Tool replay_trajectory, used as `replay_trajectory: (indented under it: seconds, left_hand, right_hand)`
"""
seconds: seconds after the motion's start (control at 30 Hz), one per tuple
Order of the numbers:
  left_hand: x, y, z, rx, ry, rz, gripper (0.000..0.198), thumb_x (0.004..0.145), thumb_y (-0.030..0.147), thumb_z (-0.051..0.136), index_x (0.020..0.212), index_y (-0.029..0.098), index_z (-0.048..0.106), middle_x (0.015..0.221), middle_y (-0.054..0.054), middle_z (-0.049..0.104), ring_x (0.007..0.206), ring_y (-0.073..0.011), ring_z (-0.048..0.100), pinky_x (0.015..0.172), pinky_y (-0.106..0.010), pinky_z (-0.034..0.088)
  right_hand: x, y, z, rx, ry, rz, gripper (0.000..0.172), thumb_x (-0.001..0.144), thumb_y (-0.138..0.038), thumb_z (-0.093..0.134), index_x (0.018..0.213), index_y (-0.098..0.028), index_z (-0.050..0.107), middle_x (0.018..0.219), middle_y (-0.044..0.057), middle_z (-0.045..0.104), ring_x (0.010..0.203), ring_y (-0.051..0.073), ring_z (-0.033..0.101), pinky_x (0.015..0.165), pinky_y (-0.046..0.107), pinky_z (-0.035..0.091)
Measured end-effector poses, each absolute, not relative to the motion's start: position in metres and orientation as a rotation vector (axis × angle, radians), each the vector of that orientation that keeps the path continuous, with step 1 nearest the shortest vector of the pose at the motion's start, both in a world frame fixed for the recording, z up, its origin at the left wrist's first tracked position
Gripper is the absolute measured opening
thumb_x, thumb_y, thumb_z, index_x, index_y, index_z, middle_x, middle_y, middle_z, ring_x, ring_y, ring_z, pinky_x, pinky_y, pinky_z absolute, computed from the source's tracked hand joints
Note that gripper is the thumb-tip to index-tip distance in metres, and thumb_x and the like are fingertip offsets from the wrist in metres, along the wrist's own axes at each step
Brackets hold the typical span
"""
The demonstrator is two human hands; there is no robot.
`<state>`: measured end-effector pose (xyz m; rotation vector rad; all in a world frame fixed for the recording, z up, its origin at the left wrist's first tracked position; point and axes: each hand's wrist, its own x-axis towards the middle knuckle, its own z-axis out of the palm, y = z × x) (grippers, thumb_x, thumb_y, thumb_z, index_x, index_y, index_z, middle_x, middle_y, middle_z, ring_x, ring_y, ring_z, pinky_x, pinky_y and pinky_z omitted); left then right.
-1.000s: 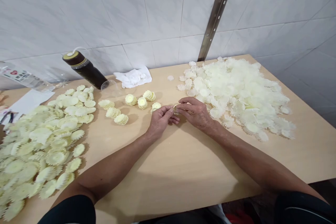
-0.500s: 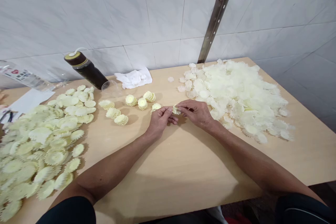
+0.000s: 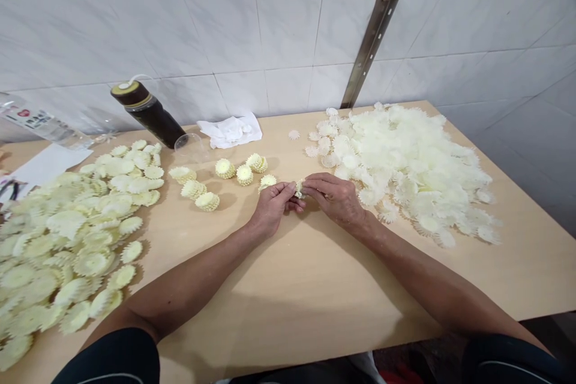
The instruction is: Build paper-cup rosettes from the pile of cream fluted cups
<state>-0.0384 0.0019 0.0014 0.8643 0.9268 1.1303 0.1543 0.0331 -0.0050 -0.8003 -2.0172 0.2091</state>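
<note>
Between my hands, just above the table, is a small pale yellow piece with a notched edge (image 3: 299, 189). My left hand (image 3: 271, 204) pinches it with thumb and fingers from the left. From the right, my right hand (image 3: 333, 197) grips it too, its fingertips pressed together; part of the piece is hidden by the fingers. Right behind my left hand lies a rolled yellow flower-like piece (image 3: 267, 181). Several more rolled pieces (image 3: 225, 168) sit to the left and behind. To the right of my right hand spreads a heap of thin whitish scalloped discs (image 3: 405, 156).
A large pile of yellow scalloped discs (image 3: 67, 246) covers the table's left side. At the back stand a dark bottle (image 3: 157, 120), a clear plastic cup (image 3: 189, 146) and a crumpled white tissue (image 3: 231, 131). A metal bracket (image 3: 371, 48) is fixed to the tiled wall.
Both hands stay in about the same place, fingers working the small yellow piece, which has turned slightly. The view has shifted a little.
</note>
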Motion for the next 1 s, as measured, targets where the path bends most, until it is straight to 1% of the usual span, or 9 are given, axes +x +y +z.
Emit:
replay_trajectory:
  seconds: [0.17,0.33,0.43,0.57,0.63,0.73,0.8,0.9,1.0]
  left_hand:
    - [-0.037,-0.001,0.004,0.897,0.917,1.137,0.047,0.081,0.057,0.087,0.089,0.012,0.074,0.073,-0.009,0.074,0.065,-0.0185,0.072,0.063,-0.029,0.056]
    - [-0.036,-0.003,0.002,1.015,1.002,1.148,0.047,0.079,0.052,0.089,0.102,0.013,0.075,0.073,-0.007,0.076,0.059,-0.0166,0.07,0.057,-0.026,0.052]
    - [-0.035,-0.003,0.0,1.021,1.031,1.148,0.046,0.082,0.052,0.086,0.103,0.013,0.075,0.076,-0.007,0.078,0.063,-0.0178,0.072,0.059,-0.027,0.055]
    - [-0.035,-0.002,-0.002,1.017,1.06,1.153,0.045,0.082,0.05,0.085,0.104,0.013,0.075,0.074,-0.006,0.077,0.065,-0.0187,0.074,0.063,-0.03,0.061]
    - [-0.035,-0.002,-0.002,1.029,1.062,1.156,0.045,0.083,0.051,0.084,0.105,0.012,0.075,0.075,-0.007,0.078,0.066,-0.0188,0.074,0.064,-0.031,0.062]
    - [-0.035,-0.003,-0.003,1.043,1.046,1.167,0.049,0.082,0.051,0.085,0.11,0.012,0.073,0.077,-0.007,0.078,0.069,-0.0199,0.076,0.068,-0.033,0.064]
    - [-0.035,-0.003,-0.004,1.05,1.043,1.177,0.05,0.081,0.051,0.086,0.11,0.013,0.072,0.077,-0.007,0.078,0.069,-0.0199,0.076,0.068,-0.033,0.065]
    - [-0.034,-0.003,-0.006,1.068,1.06,1.184,0.045,0.082,0.049,0.086,0.105,0.013,0.071,0.077,-0.006,0.077,0.067,-0.0185,0.075,0.065,-0.031,0.064]
    - [-0.034,-0.003,-0.007,1.083,1.077,1.187,0.039,0.083,0.046,0.085,0.101,0.014,0.07,0.076,-0.004,0.076,0.063,-0.0167,0.073,0.062,-0.029,0.063]
  right_hand:
    - [0.154,0.035,-0.005,-0.773,-2.021,0.201,0.016,0.106,-0.02,0.062,0.102,-0.023,0.078,0.1,0.008,0.08,0.09,0.019,0.077,0.081,0.032,0.064]
    - [0.15,0.035,-0.004,-0.863,-2.018,0.236,0.019,0.108,-0.023,0.055,0.098,-0.021,0.072,0.095,0.009,0.077,0.088,0.02,0.073,0.077,0.032,0.06]
    - [0.15,0.033,-0.003,-0.986,-1.982,0.404,0.02,0.107,-0.028,0.056,0.095,-0.021,0.07,0.091,0.009,0.075,0.082,0.021,0.072,0.073,0.033,0.058]
    - [0.15,0.032,0.001,-1.184,-1.787,0.925,0.025,0.103,-0.045,0.062,0.095,-0.022,0.069,0.083,0.005,0.075,0.065,0.02,0.073,0.06,0.032,0.059]
    - [0.15,0.033,0.002,-1.222,-1.682,1.113,0.03,0.099,-0.051,0.067,0.094,-0.022,0.07,0.078,0.004,0.074,0.061,0.021,0.073,0.058,0.032,0.06]
    - [0.15,0.034,0.004,-1.261,-1.601,1.135,0.032,0.092,-0.053,0.072,0.09,-0.022,0.073,0.075,0.003,0.073,0.061,0.021,0.073,0.059,0.033,0.062]
    - [0.149,0.034,0.004,-1.259,-1.591,1.103,0.032,0.089,-0.054,0.074,0.087,-0.022,0.075,0.079,0.004,0.074,0.062,0.02,0.073,0.059,0.033,0.063]
    - [0.149,0.034,0.006,-1.223,-1.611,1.134,0.035,0.089,-0.057,0.075,0.089,-0.022,0.075,0.085,0.005,0.075,0.062,0.02,0.073,0.062,0.034,0.064]
    - [0.15,0.032,0.008,-1.211,-1.606,1.242,0.04,0.09,-0.06,0.074,0.092,-0.021,0.072,0.082,0.003,0.073,0.064,0.02,0.074,0.063,0.034,0.064]
